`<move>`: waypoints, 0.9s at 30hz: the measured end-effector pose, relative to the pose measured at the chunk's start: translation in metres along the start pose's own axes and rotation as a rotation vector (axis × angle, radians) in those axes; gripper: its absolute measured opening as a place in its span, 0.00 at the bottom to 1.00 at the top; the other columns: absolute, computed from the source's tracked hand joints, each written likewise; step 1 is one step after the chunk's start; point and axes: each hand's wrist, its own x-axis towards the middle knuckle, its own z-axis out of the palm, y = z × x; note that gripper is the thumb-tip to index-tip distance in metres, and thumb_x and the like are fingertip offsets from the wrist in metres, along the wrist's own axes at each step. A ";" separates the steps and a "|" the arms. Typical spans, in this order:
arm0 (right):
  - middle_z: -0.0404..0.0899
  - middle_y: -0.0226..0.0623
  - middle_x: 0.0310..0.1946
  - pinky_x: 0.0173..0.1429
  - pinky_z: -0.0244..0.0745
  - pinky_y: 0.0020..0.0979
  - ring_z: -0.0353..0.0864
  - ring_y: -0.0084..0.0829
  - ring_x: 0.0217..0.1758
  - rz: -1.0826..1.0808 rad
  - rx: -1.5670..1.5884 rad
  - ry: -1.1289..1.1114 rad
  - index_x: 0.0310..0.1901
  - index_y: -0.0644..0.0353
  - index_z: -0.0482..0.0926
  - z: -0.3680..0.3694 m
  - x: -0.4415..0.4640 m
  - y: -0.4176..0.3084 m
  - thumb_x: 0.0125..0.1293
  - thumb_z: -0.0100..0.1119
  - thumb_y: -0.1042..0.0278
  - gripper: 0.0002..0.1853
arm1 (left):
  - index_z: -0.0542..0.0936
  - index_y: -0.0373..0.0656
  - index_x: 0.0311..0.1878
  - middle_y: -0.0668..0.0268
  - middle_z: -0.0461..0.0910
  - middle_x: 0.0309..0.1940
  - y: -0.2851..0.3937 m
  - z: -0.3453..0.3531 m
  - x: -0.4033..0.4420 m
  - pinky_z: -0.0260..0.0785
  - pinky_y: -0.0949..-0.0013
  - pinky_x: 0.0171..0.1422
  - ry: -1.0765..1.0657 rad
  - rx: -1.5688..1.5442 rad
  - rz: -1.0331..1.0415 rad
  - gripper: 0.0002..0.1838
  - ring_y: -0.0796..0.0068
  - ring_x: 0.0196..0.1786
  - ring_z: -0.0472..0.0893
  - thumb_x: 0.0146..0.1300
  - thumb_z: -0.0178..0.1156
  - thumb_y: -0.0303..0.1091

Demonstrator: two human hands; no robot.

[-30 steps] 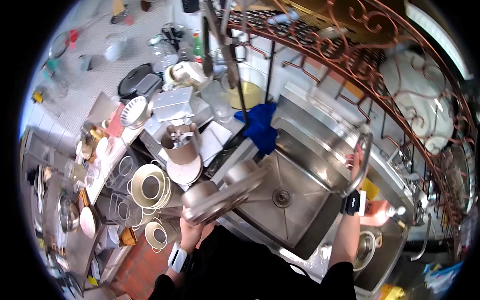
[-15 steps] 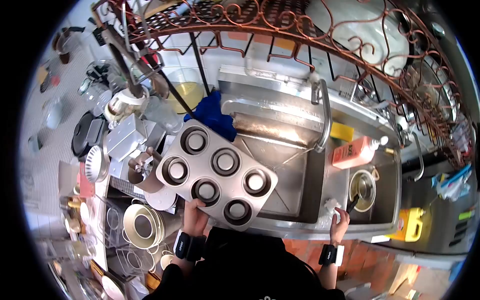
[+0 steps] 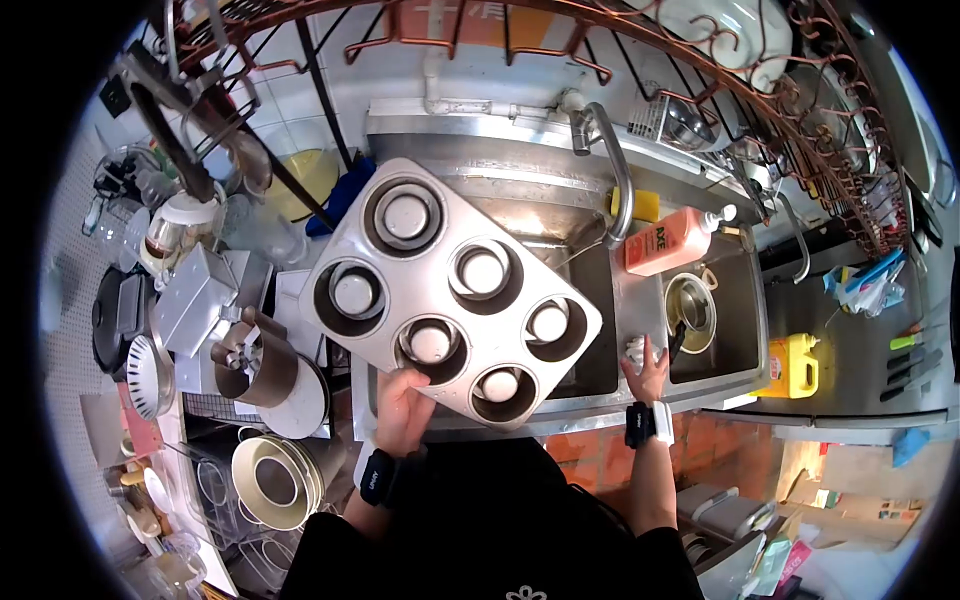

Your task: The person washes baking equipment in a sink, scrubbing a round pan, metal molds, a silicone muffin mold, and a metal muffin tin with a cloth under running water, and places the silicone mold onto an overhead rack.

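My left hand [image 3: 402,410] grips the near edge of a metal six-cup muffin pan [image 3: 455,310], its thumb on top. The pan is tilted over the left part of the large sink basin [image 3: 590,360]. My right hand [image 3: 647,374] has its fingers spread over the divider between the two basins, touching or just beside a small whitish crumpled thing [image 3: 635,348]. A dark handle [image 3: 677,342] lies just right of it, by a round metal bowl [image 3: 692,312] in the small basin.
A pink soap bottle [image 3: 668,243] and a yellow sponge [image 3: 640,205] stand behind the divider, near the faucet [image 3: 615,170]. Stacked cream pots [image 3: 275,482] are at the lower left. A copper-coloured rack [image 3: 560,15] hangs overhead. A yellow jug [image 3: 792,366] sits at the right.
The muffin pan has come closer and shows its cups face-on. My right hand has moved from the faucet down to the divider, and its fingers have spread. The view has swung right.
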 end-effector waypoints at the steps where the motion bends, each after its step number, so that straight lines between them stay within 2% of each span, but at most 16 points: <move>1: 0.54 0.64 0.61 0.63 0.55 0.49 0.56 0.59 0.63 0.023 -0.071 -0.048 0.65 0.36 0.57 0.005 0.003 -0.002 0.50 0.63 0.50 0.40 | 0.63 0.36 0.57 0.58 0.69 0.52 -0.001 0.003 0.000 0.65 0.63 0.60 -0.010 0.010 0.054 0.30 0.64 0.56 0.70 0.44 0.44 0.15; 4: 0.47 0.59 0.64 0.64 0.55 0.50 0.54 0.62 0.63 0.087 -0.027 -0.179 0.65 0.30 0.55 0.021 0.009 0.013 0.55 0.58 0.47 0.36 | 0.64 0.35 0.56 0.59 0.69 0.52 0.004 0.007 0.002 0.64 0.64 0.60 -0.034 -0.039 0.044 0.30 0.65 0.56 0.70 0.44 0.44 0.15; 8: 0.53 0.56 0.61 0.62 0.57 0.47 0.57 0.57 0.61 0.069 -0.078 -0.129 0.64 0.29 0.57 0.031 0.009 0.018 0.52 0.60 0.55 0.36 | 0.63 0.36 0.57 0.59 0.70 0.52 0.011 0.015 0.000 0.64 0.62 0.60 0.006 -0.135 0.021 0.29 0.64 0.56 0.70 0.46 0.44 0.15; 12: 0.64 0.57 0.55 0.63 0.54 0.47 0.59 0.50 0.63 0.023 -0.135 -0.125 0.64 0.34 0.58 0.025 0.013 0.010 0.49 0.62 0.61 0.38 | 0.64 0.34 0.57 0.57 0.71 0.53 0.013 0.015 -0.002 0.61 0.60 0.64 0.014 -0.083 0.042 0.27 0.63 0.57 0.71 0.49 0.44 0.20; 15: 0.67 0.48 0.54 0.58 0.63 0.45 0.65 0.49 0.57 0.134 -0.085 -0.133 0.59 0.35 0.64 0.023 0.017 0.014 0.48 0.63 0.61 0.34 | 0.64 0.35 0.58 0.58 0.71 0.53 0.014 0.014 -0.004 0.62 0.61 0.63 0.033 -0.088 0.035 0.27 0.64 0.56 0.71 0.49 0.45 0.20; 18: 0.76 0.52 0.42 0.50 0.70 0.43 0.75 0.51 0.46 0.216 -0.083 -0.091 0.55 0.47 0.65 0.034 0.022 0.026 0.48 0.64 0.62 0.30 | 0.66 0.38 0.56 0.61 0.71 0.51 0.012 0.012 -0.009 0.64 0.63 0.60 0.076 -0.119 0.012 0.27 0.66 0.54 0.72 0.48 0.48 0.19; 20: 0.79 0.49 0.37 0.44 0.72 0.41 0.78 0.49 0.41 0.128 -0.043 0.036 0.52 0.55 0.67 0.056 0.023 0.053 0.50 0.64 0.58 0.28 | 0.68 0.38 0.54 0.62 0.72 0.50 0.005 -0.015 -0.007 0.64 0.63 0.59 0.131 -0.152 -0.102 0.25 0.66 0.53 0.73 0.48 0.49 0.20; 22: 0.80 0.46 0.34 0.44 0.72 0.38 0.79 0.42 0.41 0.400 0.102 0.022 0.51 0.59 0.69 0.065 0.023 0.063 0.54 0.61 0.53 0.27 | 0.69 0.35 0.53 0.59 0.74 0.49 0.002 -0.026 -0.010 0.63 0.59 0.60 0.187 -0.061 -0.099 0.24 0.62 0.52 0.73 0.48 0.50 0.25; 23: 0.79 0.42 0.38 0.43 0.72 0.38 0.78 0.39 0.43 0.402 0.329 0.129 0.52 0.60 0.70 0.072 0.020 0.073 0.56 0.58 0.48 0.28 | 0.69 0.36 0.53 0.59 0.74 0.49 -0.001 -0.041 -0.010 0.63 0.58 0.60 0.204 -0.060 -0.137 0.25 0.62 0.53 0.73 0.47 0.50 0.24; 24: 0.76 0.38 0.43 0.44 0.73 0.40 0.76 0.37 0.44 0.652 0.968 0.054 0.53 0.60 0.69 0.031 0.012 0.033 0.56 0.58 0.46 0.30 | 0.69 0.36 0.53 0.59 0.74 0.50 -0.005 -0.054 -0.009 0.63 0.57 0.60 0.224 -0.056 -0.175 0.25 0.61 0.53 0.73 0.46 0.51 0.24; 25: 0.74 0.38 0.44 0.46 0.74 0.41 0.75 0.38 0.44 0.599 1.228 0.124 0.51 0.60 0.69 0.037 0.007 0.039 0.55 0.60 0.49 0.28 | 0.69 0.36 0.53 0.59 0.74 0.50 -0.005 -0.057 -0.013 0.63 0.57 0.60 0.240 -0.043 -0.211 0.25 0.61 0.53 0.72 0.45 0.51 0.24; 27: 0.73 0.37 0.44 0.49 0.75 0.40 0.75 0.38 0.44 0.245 1.080 0.302 0.47 0.61 0.69 0.032 -0.004 0.037 0.54 0.63 0.58 0.23 | 0.69 0.37 0.52 0.58 0.73 0.50 -0.006 -0.071 -0.020 0.63 0.56 0.60 0.257 -0.017 -0.276 0.26 0.60 0.54 0.72 0.44 0.50 0.23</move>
